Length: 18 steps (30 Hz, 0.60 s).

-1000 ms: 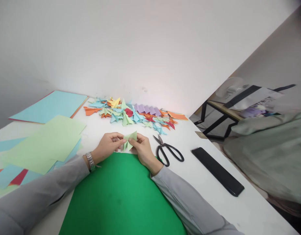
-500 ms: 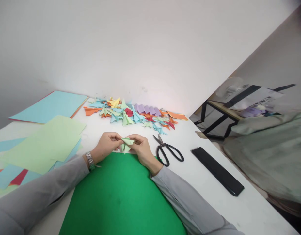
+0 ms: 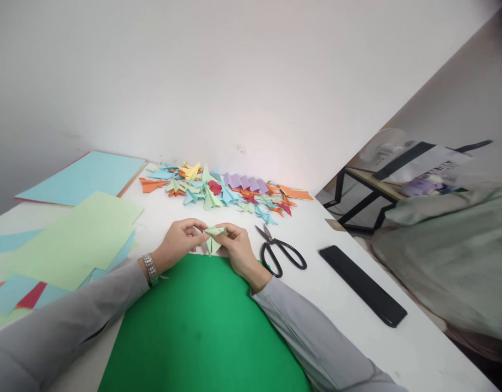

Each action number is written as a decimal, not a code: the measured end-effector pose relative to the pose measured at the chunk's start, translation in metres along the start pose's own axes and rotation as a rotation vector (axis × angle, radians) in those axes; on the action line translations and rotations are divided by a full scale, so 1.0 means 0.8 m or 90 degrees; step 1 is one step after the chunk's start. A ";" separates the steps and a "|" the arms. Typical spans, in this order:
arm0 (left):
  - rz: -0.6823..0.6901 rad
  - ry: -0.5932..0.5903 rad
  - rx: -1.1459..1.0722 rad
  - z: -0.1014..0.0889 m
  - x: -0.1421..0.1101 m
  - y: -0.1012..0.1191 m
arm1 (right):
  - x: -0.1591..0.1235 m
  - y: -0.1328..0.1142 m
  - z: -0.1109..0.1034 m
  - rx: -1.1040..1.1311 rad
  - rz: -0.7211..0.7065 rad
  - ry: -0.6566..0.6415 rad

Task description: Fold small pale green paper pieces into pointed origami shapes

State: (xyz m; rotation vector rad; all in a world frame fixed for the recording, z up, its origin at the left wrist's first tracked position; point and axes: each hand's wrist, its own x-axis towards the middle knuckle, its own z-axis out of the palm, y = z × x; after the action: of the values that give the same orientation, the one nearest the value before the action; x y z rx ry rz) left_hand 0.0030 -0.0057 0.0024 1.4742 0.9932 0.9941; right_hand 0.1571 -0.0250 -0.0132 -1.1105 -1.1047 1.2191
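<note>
A small light-green folded paper plane (image 3: 212, 244) is held up between both hands, just past the far edge of a green sheet (image 3: 202, 316). My left hand (image 3: 181, 243), with a banded bracelet at the wrist, pinches its left side between thumb and fingers. On the other side, my right hand (image 3: 239, 248) grips the paper with thumb on top and fingers behind. Some fingertips are hidden by the paper. Black-handled scissors (image 3: 282, 250) lie right of my right hand, blades slightly apart.
Folded paper pieces (image 3: 214, 188) in many colours are heaped along the wall. Light-green sheets (image 3: 79, 239) and a blue-topped paper stack (image 3: 87, 177) lie left. A long black case (image 3: 363, 286) rests on the right. Beyond the table edge are a person's pale green clothes (image 3: 447, 256).
The folded paper has turned slightly in my fingers, its flaps now facing more toward me. My fingers have shifted a little; everything else stays in place.
</note>
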 end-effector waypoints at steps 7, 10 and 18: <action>0.176 0.032 0.083 0.001 -0.003 -0.002 | -0.002 -0.001 0.001 -0.021 0.006 -0.006; 0.215 0.036 0.110 0.002 -0.004 -0.004 | -0.001 0.001 0.001 -0.022 -0.004 -0.006; 0.259 0.048 0.163 0.003 -0.006 -0.007 | 0.001 0.001 0.000 -0.026 -0.008 0.004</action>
State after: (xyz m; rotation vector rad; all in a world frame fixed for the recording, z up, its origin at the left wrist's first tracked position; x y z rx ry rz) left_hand 0.0030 -0.0106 -0.0034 1.9136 0.9166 1.2518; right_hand 0.1570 -0.0244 -0.0142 -1.1350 -1.1350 1.1876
